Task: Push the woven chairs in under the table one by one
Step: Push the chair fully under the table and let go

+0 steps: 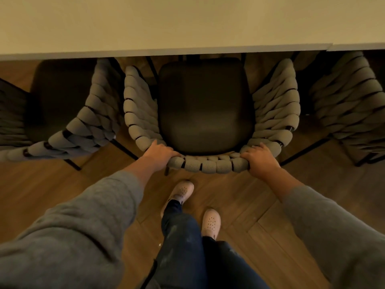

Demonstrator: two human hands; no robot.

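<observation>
A person stands behind the middle chair (208,164) at a pale table (187,24), gripping its curved woven back with both hands. The left hand (160,152) clasps the back's left corner, where the thick grey rope turns toward the armrest, with its fingers curled over the top and down the inner side. The right hand (260,161) holds the opposite corner the same way, knuckles up and fingers wrapped over the weave. A short run of the woven back shows between the two hands, directly ahead of the person.

The chair's dark seat (206,109) lies just beyond the hands. Its far edge meets the shadow under the table's edge, and most of the cushion is out in the open. Matching woven chairs flank it: the chair on the left (83,126) is angled, with its back swung outward, and the chair on the right (345,101) is close beside the middle one.

The person's grey sleeves (100,205) reach forward from the bottom corners. Pale perforated shoes (182,191) are planted on the wooden floor (239,195) just behind the chair's back, the left foot ahead of the right.
</observation>
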